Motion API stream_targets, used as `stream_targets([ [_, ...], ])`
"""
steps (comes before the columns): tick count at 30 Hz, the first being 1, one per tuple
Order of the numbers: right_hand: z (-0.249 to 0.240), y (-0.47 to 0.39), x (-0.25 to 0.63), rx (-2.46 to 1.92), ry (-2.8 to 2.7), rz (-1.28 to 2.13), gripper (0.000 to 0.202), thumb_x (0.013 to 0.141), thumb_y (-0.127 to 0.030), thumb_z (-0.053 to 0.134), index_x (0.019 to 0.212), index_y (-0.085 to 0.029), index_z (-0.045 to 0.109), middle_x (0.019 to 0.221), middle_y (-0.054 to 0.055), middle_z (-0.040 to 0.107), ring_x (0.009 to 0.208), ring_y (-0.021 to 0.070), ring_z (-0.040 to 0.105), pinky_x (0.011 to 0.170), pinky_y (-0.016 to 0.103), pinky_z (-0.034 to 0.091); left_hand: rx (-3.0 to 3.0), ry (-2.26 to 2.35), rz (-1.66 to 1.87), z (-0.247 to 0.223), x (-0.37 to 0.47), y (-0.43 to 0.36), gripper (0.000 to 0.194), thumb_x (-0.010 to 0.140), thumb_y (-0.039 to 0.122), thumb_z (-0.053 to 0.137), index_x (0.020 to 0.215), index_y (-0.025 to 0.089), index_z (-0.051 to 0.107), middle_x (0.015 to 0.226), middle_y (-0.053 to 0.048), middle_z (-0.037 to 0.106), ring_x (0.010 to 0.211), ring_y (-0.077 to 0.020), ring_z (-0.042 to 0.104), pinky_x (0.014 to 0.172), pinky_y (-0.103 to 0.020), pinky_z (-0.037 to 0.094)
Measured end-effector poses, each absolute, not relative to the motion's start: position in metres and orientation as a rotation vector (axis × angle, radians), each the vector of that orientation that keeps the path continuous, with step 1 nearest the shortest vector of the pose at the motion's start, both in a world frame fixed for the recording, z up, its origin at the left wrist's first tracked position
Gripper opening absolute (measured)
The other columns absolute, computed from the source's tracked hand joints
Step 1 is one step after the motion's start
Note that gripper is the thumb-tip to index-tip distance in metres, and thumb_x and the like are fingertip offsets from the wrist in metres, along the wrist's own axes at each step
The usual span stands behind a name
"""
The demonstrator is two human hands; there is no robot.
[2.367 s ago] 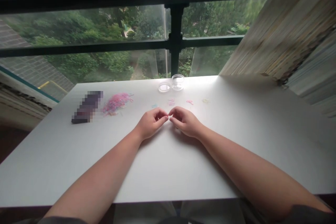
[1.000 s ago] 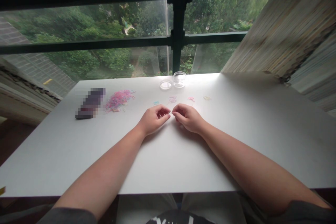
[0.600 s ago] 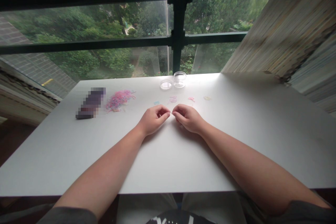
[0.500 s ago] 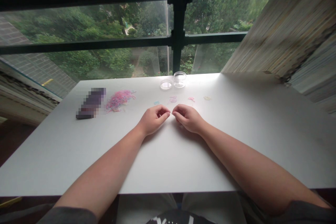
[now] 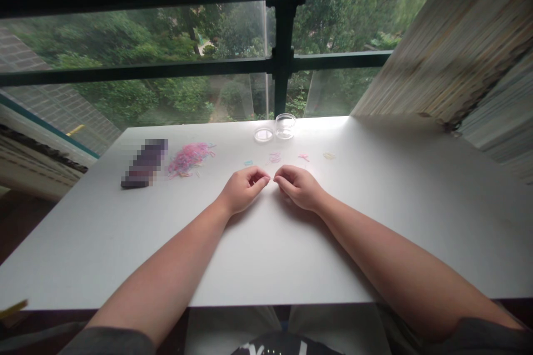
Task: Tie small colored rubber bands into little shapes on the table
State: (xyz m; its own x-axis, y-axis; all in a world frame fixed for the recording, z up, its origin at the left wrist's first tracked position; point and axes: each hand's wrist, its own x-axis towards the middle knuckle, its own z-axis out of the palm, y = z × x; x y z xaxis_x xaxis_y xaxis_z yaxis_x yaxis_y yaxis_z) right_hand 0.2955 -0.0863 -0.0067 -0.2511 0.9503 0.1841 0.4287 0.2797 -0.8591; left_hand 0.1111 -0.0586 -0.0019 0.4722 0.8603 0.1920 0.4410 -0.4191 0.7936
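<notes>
My left hand and my right hand are both closed in a pinch, fingertips nearly meeting over the white table. What they pinch is too small to make out. Just beyond my fingers lie small groups of clips or loops: blue, light purple, pink and pale yellow. A larger mixed pile, mostly pink and purple, lies to the left of my left hand.
A clear round container stands near the table's back edge, with a clear round lid beside it. A dark, pixelated object lies at the left. Behind the table is a window; a curtain hangs at the right.
</notes>
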Motion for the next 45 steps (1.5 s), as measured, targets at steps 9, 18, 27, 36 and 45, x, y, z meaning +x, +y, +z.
stream_targets([
  [9, -0.0087, -0.0851, 0.2956, -1.248, -1.809, 0.907, 0.017, 0.084, -0.029, 0.045, 0.074, -0.018, 0.054, 0.056, -0.003, 0.054, 0.049, 0.0093, 0.045, 0.051, 0.022, 0.036, 2.048, 1.081, 0.772, -0.0013, 0.1112, -0.0589, 0.026, 0.082, 0.039, 0.049, 0.085, 0.017, 0.063, 0.078, -0.003, 0.065, 0.069, -0.014, 0.056, 0.066, -0.025, 0.044],
  [18, -0.0083, -0.0845, 0.2951, -1.256, -1.816, 0.878, 0.018, 0.083, -0.028, 0.044, 0.074, -0.018, 0.055, 0.056, -0.003, 0.054, 0.05, 0.0092, 0.046, 0.052, 0.022, 0.036, 2.034, 1.056, 0.776, -0.0016, 0.1106, -0.0592, 0.024, 0.08, 0.038, 0.054, 0.089, 0.017, 0.063, 0.081, -0.002, 0.065, 0.067, -0.0124, 0.055, 0.064, -0.024, 0.044],
  [27, -0.0084, -0.0846, 0.2956, -1.256, -1.818, 0.877, 0.018, 0.083, -0.028, 0.045, 0.075, -0.017, 0.057, 0.056, -0.003, 0.053, 0.051, 0.0094, 0.045, 0.052, 0.022, 0.035, 2.044, 1.076, 0.773, -0.0012, 0.111, -0.0593, 0.024, 0.079, 0.037, 0.054, 0.088, 0.017, 0.063, 0.082, -0.003, 0.066, 0.067, -0.0129, 0.055, 0.064, -0.025, 0.044],
  [36, -0.0069, -0.0853, 0.2954, -1.244, -1.814, 0.895, 0.018, 0.084, -0.03, 0.045, 0.077, -0.017, 0.056, 0.058, -0.003, 0.054, 0.05, 0.0092, 0.046, 0.052, 0.022, 0.036, 2.046, 1.071, 0.774, 0.0003, 0.1113, -0.0599, 0.023, 0.08, 0.037, 0.052, 0.084, 0.017, 0.063, 0.077, -0.002, 0.064, 0.066, -0.0129, 0.054, 0.063, -0.024, 0.043],
  [45, -0.0085, -0.0845, 0.2969, -1.206, -1.855, 0.822, 0.012, 0.079, -0.028, 0.051, 0.078, -0.017, 0.056, 0.065, -0.001, 0.055, 0.056, 0.0097, 0.045, 0.054, 0.023, 0.036, 2.034, 1.07, 0.773, -0.0003, 0.1114, -0.0597, 0.023, 0.079, 0.037, 0.052, 0.084, 0.017, 0.062, 0.078, -0.002, 0.064, 0.067, -0.0129, 0.055, 0.063, -0.024, 0.043],
])
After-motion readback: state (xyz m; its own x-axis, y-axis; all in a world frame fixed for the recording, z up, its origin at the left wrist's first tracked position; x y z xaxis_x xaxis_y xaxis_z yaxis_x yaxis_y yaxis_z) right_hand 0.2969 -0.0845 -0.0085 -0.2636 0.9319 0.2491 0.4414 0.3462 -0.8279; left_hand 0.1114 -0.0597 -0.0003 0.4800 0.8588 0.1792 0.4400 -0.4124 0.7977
